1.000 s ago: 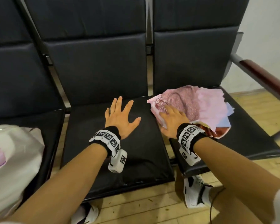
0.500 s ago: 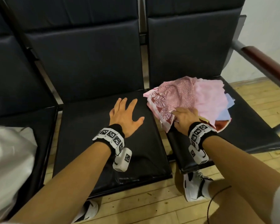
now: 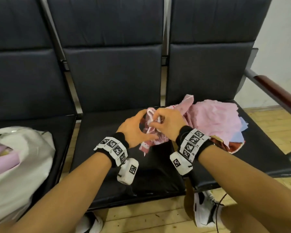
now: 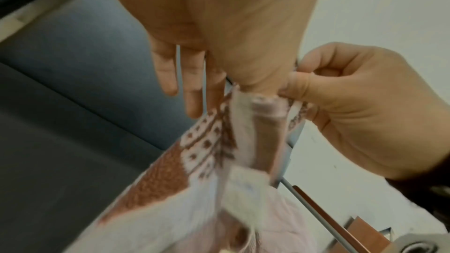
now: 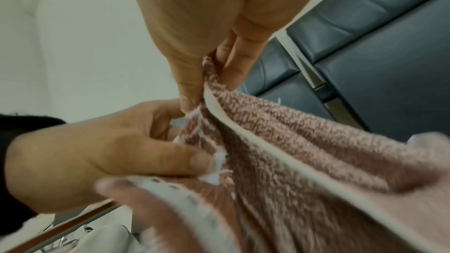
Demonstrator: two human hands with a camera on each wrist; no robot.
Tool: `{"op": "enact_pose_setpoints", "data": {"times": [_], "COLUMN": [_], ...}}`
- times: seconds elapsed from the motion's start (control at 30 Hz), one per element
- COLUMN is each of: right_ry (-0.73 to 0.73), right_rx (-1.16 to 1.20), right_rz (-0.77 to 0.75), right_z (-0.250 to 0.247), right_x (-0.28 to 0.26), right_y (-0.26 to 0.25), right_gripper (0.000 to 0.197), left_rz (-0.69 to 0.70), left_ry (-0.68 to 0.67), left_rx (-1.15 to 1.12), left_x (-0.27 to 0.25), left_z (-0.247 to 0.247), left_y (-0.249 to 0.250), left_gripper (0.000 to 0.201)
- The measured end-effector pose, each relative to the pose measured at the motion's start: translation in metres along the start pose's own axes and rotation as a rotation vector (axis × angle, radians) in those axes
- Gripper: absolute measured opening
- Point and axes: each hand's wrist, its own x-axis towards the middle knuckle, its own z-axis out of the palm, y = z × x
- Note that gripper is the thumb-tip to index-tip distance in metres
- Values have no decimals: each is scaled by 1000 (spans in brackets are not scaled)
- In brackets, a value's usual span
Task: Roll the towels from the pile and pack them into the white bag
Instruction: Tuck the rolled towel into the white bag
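Black seats: both hands, left and right, fingers pinching one towel's edge above the pile. Step: picking up; next, spread flat and roll.

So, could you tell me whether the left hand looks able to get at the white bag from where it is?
Probably yes: the left hand pinches the patterned towel, but nothing lies between it and the white bag one seat over.

A row of three dark padded seats with tall backs stands ahead of the hands. Right of them runs a brown armrest, perhaps wood, against a pale wall. Below lies yellowish plank floor.
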Motion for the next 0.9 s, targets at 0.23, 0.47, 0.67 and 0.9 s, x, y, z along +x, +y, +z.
{"op": "enact_pose_setpoints", "data": {"times": [0.23, 0.47, 0.67, 0.9], "right_ry": [63, 16, 7, -89], "right_rx": [-21, -195, -119, -151], "right_rz": [-159, -173, -358, -600], "right_z": [0, 15, 28, 51], "right_x": [21, 40, 63, 80], "right_y": [-45, -91, -162, -217], "right_gripper": [15, 14, 46, 64], "left_rz": [-131, -84, 11, -45], "left_ry": [259, 705, 819, 680], "left_rx": [124, 97, -51, -320], "left_x": [-37, -68, -77, -89], "left_z": [-58, -145, -184, -200], "left_y": [-26, -40, -29, -21], "left_gripper": [31, 14, 14, 26]}}
